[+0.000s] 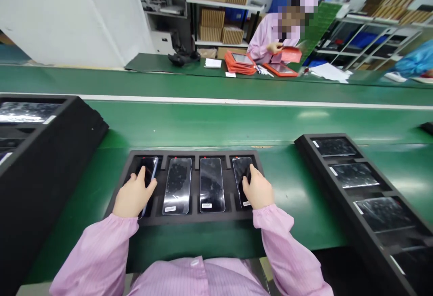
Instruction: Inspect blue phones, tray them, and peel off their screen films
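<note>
A dark foam tray [206,218] lies in front of me with several smartphones in its slots. My left hand [133,194] grips the leftmost smartphone [151,166], thumb at its right edge and fingers over its far side. That phone is tilted, its bluish side edge showing. At the right end, my right hand [258,188] has thumb and fingers on another smartphone [239,168], whose right part is covered by the hand. Between the hands, two smartphones [177,183] rest screen up, each with a small white label at the near end.
A tall black foam stack [50,187] with phones stands at left. Another foam tray [333,174] holding phones runs along the right. Beyond the green bench [209,124], a co-worker in pink [264,39] handles red items near a red pile [239,63].
</note>
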`<move>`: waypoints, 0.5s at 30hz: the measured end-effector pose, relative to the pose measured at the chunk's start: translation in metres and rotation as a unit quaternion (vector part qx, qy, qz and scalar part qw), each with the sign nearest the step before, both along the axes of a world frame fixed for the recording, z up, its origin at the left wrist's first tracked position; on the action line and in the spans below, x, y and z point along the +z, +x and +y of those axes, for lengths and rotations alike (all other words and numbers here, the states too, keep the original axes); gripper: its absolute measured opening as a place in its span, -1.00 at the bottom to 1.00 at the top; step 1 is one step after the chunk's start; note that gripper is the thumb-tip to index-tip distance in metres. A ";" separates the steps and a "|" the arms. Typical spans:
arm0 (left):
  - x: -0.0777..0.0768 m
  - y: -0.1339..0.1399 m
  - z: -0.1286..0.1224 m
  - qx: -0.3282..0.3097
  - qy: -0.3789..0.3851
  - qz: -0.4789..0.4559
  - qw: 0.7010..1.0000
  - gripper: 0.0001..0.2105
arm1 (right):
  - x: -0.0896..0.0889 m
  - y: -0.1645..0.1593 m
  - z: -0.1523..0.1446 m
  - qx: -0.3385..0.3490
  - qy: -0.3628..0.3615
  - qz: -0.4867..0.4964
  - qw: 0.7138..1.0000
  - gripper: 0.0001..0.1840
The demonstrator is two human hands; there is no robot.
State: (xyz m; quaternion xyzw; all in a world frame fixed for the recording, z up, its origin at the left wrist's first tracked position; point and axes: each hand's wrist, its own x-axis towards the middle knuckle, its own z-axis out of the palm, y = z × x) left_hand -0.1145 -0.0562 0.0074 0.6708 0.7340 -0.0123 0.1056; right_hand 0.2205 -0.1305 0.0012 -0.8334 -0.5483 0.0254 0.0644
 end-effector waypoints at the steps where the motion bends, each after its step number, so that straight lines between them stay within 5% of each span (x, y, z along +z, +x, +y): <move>1: 0.006 -0.006 0.002 0.014 -0.012 -0.010 1.000 -0.46 | 0.003 0.001 -0.001 0.006 -0.017 0.002 1.000 -0.44; 4: 0.017 -0.034 0.012 0.076 -0.015 -0.114 0.990 -0.54 | 0.002 -0.003 -0.003 0.037 -0.035 -0.037 0.998 -0.22; 8: 0.006 -0.064 0.022 0.074 -0.008 -0.348 0.935 -0.53 | -0.005 -0.017 0.001 0.023 -0.026 -0.078 0.996 -0.26; 15: -0.031 -0.030 0.006 0.082 0.071 -0.363 0.925 -0.36 | 0.025 0.017 0.004 -0.071 -0.035 0.062 0.995 -0.47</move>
